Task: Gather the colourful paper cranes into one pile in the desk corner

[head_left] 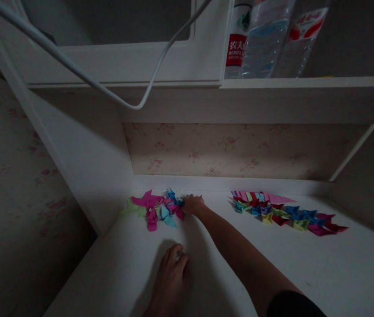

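The right hand (193, 205) is at the right edge of a pile of folded papers (153, 200) on the surface (114, 268) — I can't tell if it pinches one. The left hand (171, 275) curls loosely, seemingly empty. The papers look light and easily squashed — best pinched softly by a thick fold.

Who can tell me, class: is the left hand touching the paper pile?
No, the left hand is apart from the paper pile, nearer the camera, while the right hand is at the pile's edge.
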Action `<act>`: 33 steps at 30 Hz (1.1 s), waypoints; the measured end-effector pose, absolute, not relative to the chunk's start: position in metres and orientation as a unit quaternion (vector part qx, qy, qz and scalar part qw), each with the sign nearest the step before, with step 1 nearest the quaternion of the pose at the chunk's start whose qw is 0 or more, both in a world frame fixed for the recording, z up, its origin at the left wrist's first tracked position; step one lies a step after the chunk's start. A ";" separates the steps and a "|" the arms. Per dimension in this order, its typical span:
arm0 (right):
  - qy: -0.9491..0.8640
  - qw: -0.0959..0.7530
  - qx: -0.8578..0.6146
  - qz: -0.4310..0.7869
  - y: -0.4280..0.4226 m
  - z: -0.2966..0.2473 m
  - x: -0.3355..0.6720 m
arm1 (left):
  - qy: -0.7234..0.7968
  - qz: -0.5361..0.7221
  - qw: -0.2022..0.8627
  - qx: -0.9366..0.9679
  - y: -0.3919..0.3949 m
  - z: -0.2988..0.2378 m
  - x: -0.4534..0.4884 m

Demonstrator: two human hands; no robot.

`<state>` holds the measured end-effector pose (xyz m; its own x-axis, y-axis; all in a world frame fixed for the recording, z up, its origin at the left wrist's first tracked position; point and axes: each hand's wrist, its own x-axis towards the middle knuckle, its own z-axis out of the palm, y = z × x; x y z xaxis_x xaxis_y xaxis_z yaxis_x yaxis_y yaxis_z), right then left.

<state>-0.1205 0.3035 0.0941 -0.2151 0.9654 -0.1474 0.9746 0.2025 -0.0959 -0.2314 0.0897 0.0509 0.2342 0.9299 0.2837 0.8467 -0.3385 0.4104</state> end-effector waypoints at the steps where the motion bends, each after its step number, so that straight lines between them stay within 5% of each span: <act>1: 0.777 0.035 0.623 -0.085 0.304 0.094 -0.120 | 0.570 0.243 0.091 0.779 0.089 0.051 -0.232; 10: 0.788 0.052 0.607 -0.082 0.309 0.112 -0.127 | 0.586 0.228 0.131 0.767 0.090 0.055 -0.230; 23: 0.885 -0.046 0.452 -0.105 0.314 0.156 -0.195 | 0.577 0.248 0.144 0.765 0.090 0.048 -0.234; 33: 0.857 -0.129 0.497 -0.036 0.277 0.106 -0.061 | 0.544 0.279 0.097 0.786 0.094 0.044 -0.234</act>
<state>-0.0615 0.2773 0.1062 -0.4727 0.8614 0.1860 0.8428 0.5035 -0.1903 -0.2342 0.0944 0.0441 0.2529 0.9082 0.3335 0.8002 -0.3900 0.4555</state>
